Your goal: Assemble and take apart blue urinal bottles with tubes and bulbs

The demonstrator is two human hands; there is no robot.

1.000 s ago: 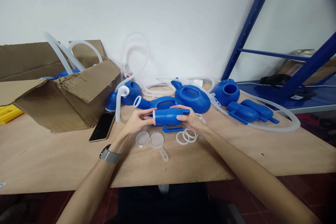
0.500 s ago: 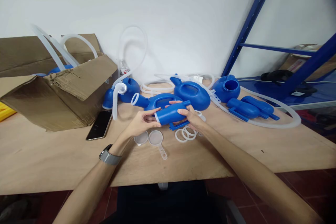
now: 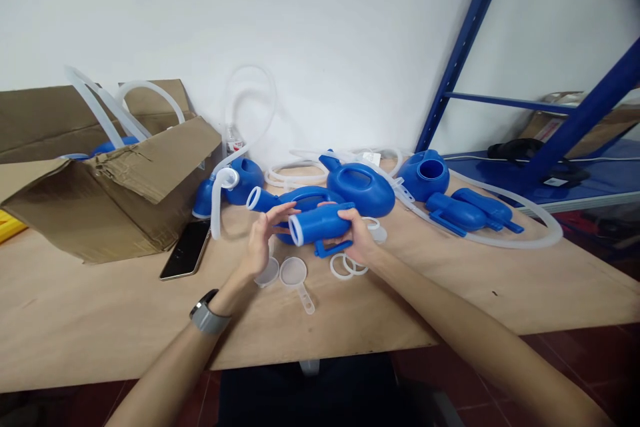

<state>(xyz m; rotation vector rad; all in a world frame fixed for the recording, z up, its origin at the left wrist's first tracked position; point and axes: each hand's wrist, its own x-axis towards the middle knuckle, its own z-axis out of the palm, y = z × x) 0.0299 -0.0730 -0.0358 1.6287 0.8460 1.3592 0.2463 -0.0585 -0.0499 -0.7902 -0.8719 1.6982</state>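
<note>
My right hand (image 3: 358, 237) is wrapped round a blue plastic tube piece (image 3: 317, 224), holding it just above the wooden table (image 3: 100, 320); its white-rimmed open end points left toward me. My left hand (image 3: 264, 240) is at that open end, fingers curved and touching the rim. A watch sits on my left wrist. Under the hands lie two clear round caps (image 3: 294, 273), one with a tab, and several white rings (image 3: 343, 267).
Blue plastic jugs (image 3: 361, 186) and funnel parts (image 3: 429, 175) lie behind the hands with clear hoses (image 3: 505, 237). An open cardboard box (image 3: 110, 193) stands at the left, a black phone (image 3: 186, 249) beside it. A blue metal rack (image 3: 565, 140) rises at the right.
The blue tube piece has swung so its open end faces me more. My left hand has slid from gripping its end to touching the rim.
</note>
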